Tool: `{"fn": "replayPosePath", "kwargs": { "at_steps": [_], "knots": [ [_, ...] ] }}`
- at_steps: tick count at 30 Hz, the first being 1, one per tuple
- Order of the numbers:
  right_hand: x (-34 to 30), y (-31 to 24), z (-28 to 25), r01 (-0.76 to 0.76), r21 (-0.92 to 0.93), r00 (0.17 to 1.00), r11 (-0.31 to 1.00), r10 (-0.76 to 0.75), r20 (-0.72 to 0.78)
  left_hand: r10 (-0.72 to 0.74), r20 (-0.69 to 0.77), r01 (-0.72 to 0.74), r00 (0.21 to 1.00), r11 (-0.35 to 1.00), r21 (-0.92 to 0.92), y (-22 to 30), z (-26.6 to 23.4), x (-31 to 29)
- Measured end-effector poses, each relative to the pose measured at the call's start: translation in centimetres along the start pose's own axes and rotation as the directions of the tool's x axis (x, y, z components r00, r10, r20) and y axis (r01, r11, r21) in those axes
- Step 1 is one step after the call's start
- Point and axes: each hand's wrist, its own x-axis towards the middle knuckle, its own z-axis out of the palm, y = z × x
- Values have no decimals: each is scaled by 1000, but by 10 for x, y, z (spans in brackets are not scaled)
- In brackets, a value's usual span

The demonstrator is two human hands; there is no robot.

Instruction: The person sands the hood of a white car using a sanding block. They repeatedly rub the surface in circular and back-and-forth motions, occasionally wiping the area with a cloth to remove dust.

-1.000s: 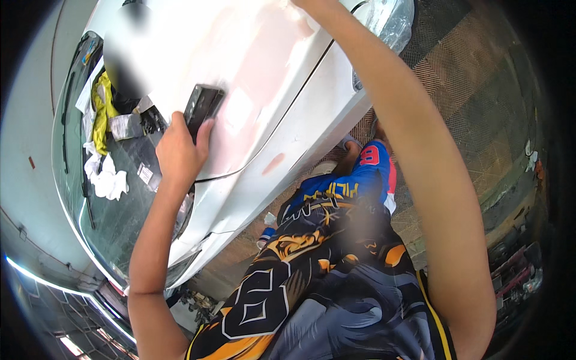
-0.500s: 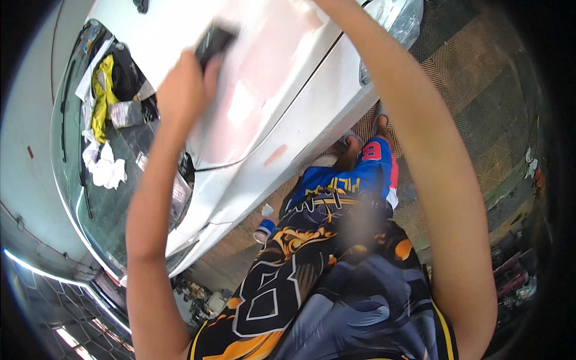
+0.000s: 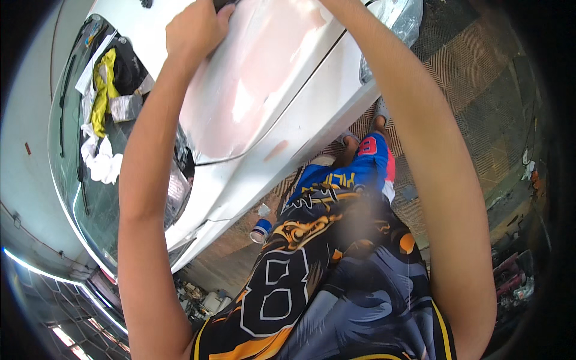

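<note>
Farther up the white hood (image 3: 147,45) than half a second ago, my left hand (image 3: 199,30) has carried the dark block (image 3: 223,3) to the upper edge of view, where most of it is cut off. Beside it, a dull pinkish patch (image 3: 273,54) spreads over the hood, and a smaller reddish spot (image 3: 276,150) marks the fender (image 3: 300,135). Past the hood's other edge, a yellow cloth (image 3: 103,90), crumpled white material (image 3: 102,161), a black bundle (image 3: 126,69) and a silvery package (image 3: 125,108) lie together at the windshield (image 3: 90,204). My left forearm crosses in front of part of that glass. Clear plastic covers the headlight (image 3: 396,27), near my right forearm (image 3: 402,78). Down on the patterned floor (image 3: 468,84), close to my shorts (image 3: 336,177), stands a blue-and-white can (image 3: 260,231).

My left arm reaches up almost straight, the back of the hand toward me, fingers closed round the block and thumb along its near side. My right arm bends at the elbow and slants inward over the fender; its hand is beyond the upper edge, so I cannot tell how open it is or what it holds.
</note>
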Motion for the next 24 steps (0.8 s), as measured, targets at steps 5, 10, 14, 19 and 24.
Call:
{"fn": "replayPosePath", "kwargs": {
  "at_steps": [5,10,14,19,24],
  "knots": [
    [0,14,3,-48,38,999,998,48,3,55,-24,-56,998,998,-34,-24,15,-77],
    [0,3,4,-9,-50,999,999,7,-46,57,-12,-57,998,998,-5,-9,9,-48],
    [3,5,2,-18,32,1000,999,18,2,145,-130,-145,981,989,7,14,9,42],
    [-4,7,1,-34,-6,999,999,34,-27,113,24,-111,993,992,-56,5,7,-59],
    [3,-3,-9,-39,36,999,999,38,22,66,-28,-66,997,998,-15,20,4,45]
  ]
}}
